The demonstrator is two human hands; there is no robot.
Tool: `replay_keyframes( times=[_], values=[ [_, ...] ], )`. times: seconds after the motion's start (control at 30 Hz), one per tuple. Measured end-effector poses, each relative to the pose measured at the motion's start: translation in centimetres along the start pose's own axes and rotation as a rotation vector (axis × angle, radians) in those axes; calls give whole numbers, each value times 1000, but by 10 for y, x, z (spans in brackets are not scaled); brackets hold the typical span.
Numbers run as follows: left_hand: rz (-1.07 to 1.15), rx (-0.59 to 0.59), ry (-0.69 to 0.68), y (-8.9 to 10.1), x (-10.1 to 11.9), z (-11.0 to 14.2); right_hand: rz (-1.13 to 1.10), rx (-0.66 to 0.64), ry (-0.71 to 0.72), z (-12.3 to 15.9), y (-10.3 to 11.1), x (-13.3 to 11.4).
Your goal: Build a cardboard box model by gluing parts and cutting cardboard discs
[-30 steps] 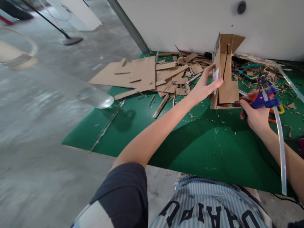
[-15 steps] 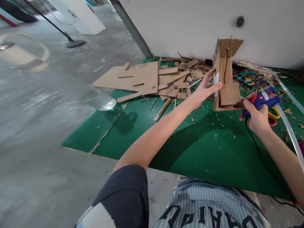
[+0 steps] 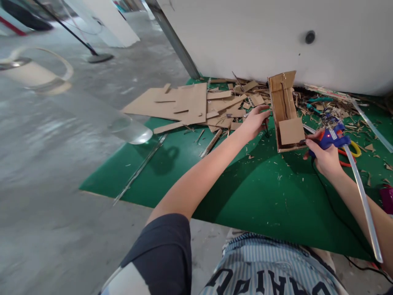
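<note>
"On the green bench (image 3: 245, 205), what is noted?"

"Cardboard scraps (image 3: 190, 102) lie heaped toward a white wall (image 3: 245, 37); grey floor (image 3: 55, 205) at left. The cardboard box (image 3: 287, 114) stands between the left hand (image 3: 256, 121) and right hand (image 3: 327, 157), open side toward the viewer."

"Anything obscured?"

"The glue gun (image 3: 326, 139): handle mostly covered, tip hard to make out near the box's lower right edge. A blurred clear cylinder (image 3: 92, 110) is cut off at left."

"Hands?"

"Right: grip wrapped around the glue gun. Left: arm stretched forward, fingers bent beside the box; whether that grip pinches anything, I cannot tell."
</note>
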State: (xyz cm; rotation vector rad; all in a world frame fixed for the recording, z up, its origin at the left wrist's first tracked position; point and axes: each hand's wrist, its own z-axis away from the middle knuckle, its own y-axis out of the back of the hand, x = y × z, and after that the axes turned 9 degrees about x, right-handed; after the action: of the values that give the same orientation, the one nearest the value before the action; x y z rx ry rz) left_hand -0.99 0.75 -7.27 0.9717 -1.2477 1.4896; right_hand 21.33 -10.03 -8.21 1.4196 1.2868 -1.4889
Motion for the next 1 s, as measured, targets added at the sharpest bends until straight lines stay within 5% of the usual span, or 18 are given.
replay_keyframes(
  times=[0.17, 0.5, 0.77, 1.0],
  values=[
    [-109, -89, 69, 3, -4, 1, 17, -9, -27, 1, 4, 0],
    [-493, -175, -107, -1, -1, 13, 12, -22, -57, -4, 10, -1],
    [-204, -132, 101, -1, 1, 14, -42, 13, -113, -2, 11, -1],
    [-108, 61, -37, 4, 2, -2, -61, 10, -120, -2, 16, 4]
  ],
)
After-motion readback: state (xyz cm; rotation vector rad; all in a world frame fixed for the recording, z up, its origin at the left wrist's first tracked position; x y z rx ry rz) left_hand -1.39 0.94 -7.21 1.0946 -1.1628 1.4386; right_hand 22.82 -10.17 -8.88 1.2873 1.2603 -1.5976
